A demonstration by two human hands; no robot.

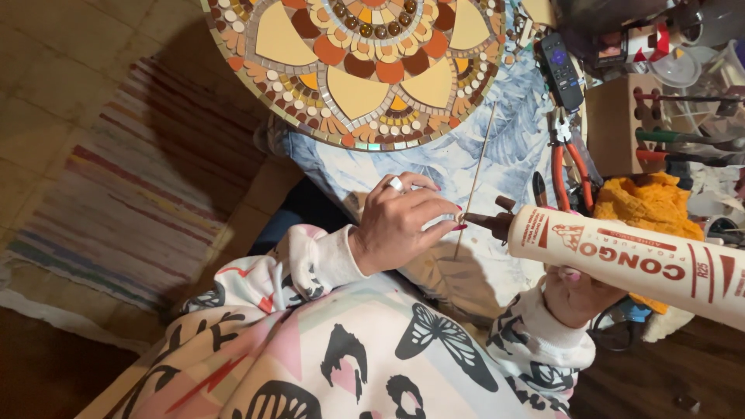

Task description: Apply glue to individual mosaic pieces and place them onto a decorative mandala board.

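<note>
The round mosaic tabletop (365,62) at twelve o'clock loses its upper part to the top edge. The adhesive tube (628,260) runs off the frame at three o'clock and hides most of the right hand (578,295). The clutter at two o'clock is too jumbled to identify.

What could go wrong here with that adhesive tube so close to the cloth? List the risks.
1. The left hand fingers the dark nozzle of the adhesive tube; glue could smear onto skin or the ring.
2. The nozzle hangs over the leaf-print cloth; drips may stain it.
3. The thin stick lies loose beside the mosaic and could get knocked.
</note>
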